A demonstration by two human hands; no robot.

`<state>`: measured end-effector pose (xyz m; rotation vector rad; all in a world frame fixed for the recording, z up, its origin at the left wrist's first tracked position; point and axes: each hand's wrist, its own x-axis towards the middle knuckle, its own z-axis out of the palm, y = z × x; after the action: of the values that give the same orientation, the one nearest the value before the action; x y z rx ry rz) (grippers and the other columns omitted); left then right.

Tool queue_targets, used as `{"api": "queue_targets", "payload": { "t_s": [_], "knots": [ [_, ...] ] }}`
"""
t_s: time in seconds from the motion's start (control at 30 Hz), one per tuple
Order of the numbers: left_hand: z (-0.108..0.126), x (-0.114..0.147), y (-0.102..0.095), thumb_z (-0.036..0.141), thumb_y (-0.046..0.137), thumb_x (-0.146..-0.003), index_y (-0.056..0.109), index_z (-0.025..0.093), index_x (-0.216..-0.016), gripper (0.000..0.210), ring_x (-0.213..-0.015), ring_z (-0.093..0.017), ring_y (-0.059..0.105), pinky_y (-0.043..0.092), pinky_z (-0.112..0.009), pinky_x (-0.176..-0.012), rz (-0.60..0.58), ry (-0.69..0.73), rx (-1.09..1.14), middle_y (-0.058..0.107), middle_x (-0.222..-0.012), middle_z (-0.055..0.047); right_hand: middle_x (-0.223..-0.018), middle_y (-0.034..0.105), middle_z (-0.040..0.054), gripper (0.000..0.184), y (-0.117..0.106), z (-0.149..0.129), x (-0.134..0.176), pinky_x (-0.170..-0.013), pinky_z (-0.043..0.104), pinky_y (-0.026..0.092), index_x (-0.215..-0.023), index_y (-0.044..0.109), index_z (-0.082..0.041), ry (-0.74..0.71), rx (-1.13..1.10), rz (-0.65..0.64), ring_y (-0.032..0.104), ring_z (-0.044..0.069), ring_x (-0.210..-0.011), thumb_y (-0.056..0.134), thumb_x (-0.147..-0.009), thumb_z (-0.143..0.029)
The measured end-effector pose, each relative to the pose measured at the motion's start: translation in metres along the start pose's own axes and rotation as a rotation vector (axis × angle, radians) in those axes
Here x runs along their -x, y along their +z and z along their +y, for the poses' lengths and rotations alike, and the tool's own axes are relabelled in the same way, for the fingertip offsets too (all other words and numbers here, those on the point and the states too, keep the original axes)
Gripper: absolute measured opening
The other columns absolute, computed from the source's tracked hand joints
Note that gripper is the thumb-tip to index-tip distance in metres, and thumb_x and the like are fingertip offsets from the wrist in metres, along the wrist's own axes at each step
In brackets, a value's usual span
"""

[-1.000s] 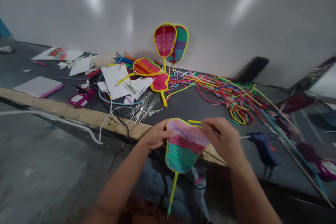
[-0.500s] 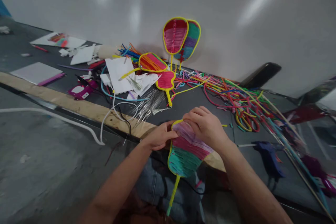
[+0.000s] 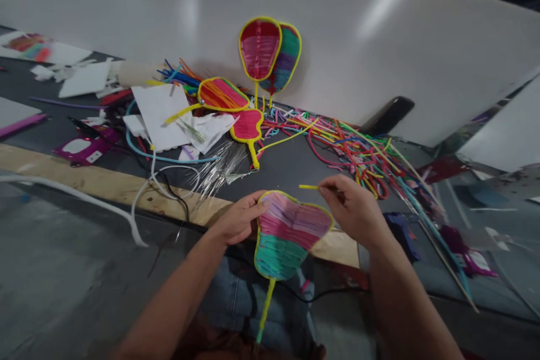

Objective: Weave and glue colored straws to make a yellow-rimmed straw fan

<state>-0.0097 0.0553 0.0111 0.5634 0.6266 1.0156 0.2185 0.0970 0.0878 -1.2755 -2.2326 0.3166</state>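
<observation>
One fan (image 3: 291, 236): lilac, pink and green bands, yellow rim; held above the lap (image 3: 236, 292), handle downward, by the wooden bench edge (image 3: 105, 183).
Left hand (image 3: 238, 219): thumb and fingers pinching the fan's upper left rim.
Right hand (image 3: 352, 205): fingertips closed on a short yellow strip (image 3: 307, 187), just off the top rim.
Blue tool (image 3: 400, 230): probably a glue gun; forearm hides part.
Tangled stems (image 3: 356, 149): on the bench, beyond the right hand.

Left hand (image 3: 239, 219) holds fan (image 3: 289, 236); right hand (image 3: 353, 208), yellow strip (image 3: 309, 187).
</observation>
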Motion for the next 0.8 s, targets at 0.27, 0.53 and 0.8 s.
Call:
{"api": "queue_targets", "payload": {
  "t_s": [0.27, 0.53, 0.8],
  "knots": [
    [0.000, 0.000, 0.002, 0.029, 0.081, -0.069, 0.069, 0.014, -0.103, 0.040, -0.087, -0.019, 0.068, 0.051, -0.028, -0.082, 0.032, 0.005, -0.011, 0.073, -0.101, -0.009, -0.085, 0.065, 0.0034, 0.011, 0.008, 0.010, 0.029, -0.074, 0.028, 0.044, -0.083, 0.058, -0.022, 0.043, -0.093, -0.079, 0.060, 0.018, -0.082, 0.048, -0.086, -0.018],
    [0.007, -0.002, 0.005, 0.031, 0.083, -0.066, 0.066, 0.014, -0.101, 0.042, -0.079, -0.017, 0.068, 0.052, -0.027, -0.078, 0.024, -0.020, -0.125, 0.073, -0.092, -0.007, -0.075, 0.066, 0.0023, 0.012, 0.016, 0.010, 0.029, -0.068, 0.028, 0.042, -0.083, 0.061, -0.022, 0.063, -0.063, -0.109, 0.057, 0.019, -0.075, 0.050, -0.084, -0.018],
    [0.026, -0.009, 0.014, 0.040, 0.079, -0.070, 0.063, 0.014, -0.092, 0.038, -0.070, -0.013, 0.064, 0.050, -0.022, -0.068, -0.014, -0.058, -0.381, 0.070, -0.080, -0.002, -0.071, 0.064, 0.0012, 0.011, 0.020, 0.010, 0.029, -0.063, 0.026, 0.039, -0.082, 0.061, -0.022, 0.080, -0.071, -0.101, 0.056, 0.017, -0.071, 0.051, -0.085, -0.019]
  ]
}}
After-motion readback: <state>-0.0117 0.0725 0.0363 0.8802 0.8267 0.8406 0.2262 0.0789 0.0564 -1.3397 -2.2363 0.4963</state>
